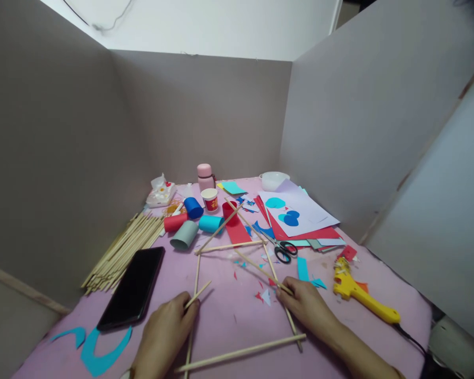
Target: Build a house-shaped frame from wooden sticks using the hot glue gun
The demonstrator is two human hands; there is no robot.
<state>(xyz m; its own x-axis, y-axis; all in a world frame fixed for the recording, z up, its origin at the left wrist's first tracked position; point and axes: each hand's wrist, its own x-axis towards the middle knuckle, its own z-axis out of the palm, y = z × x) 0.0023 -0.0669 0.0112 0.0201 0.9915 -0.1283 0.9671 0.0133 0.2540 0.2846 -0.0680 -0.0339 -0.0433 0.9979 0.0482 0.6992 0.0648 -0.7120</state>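
My left hand (166, 329) is closed round a short wooden stick (203, 289), beside the left side of a house-shaped frame of sticks (240, 352). A longer wooden stick (256, 269) is pinched in my right hand (305, 301); it slants up and left from my fingers, across the frame's right side. The frame lies on the pink tabletop, with a bottom stick, two sides, a crossbar and two sticks meeting in a peak. My fingers partly hide the sides, so I cannot tell whether either hand touches them.
A black phone (133, 287) and a bundle of sticks (130, 242) lie left. Coloured paper tubes (211, 223), a paper cup (209, 200) and a pink flask (205, 178) stand behind. Scissors (283, 251), paper sheets (296, 210) and a corded yellow glue gun (367, 299) lie right. Grey partitions enclose the table.
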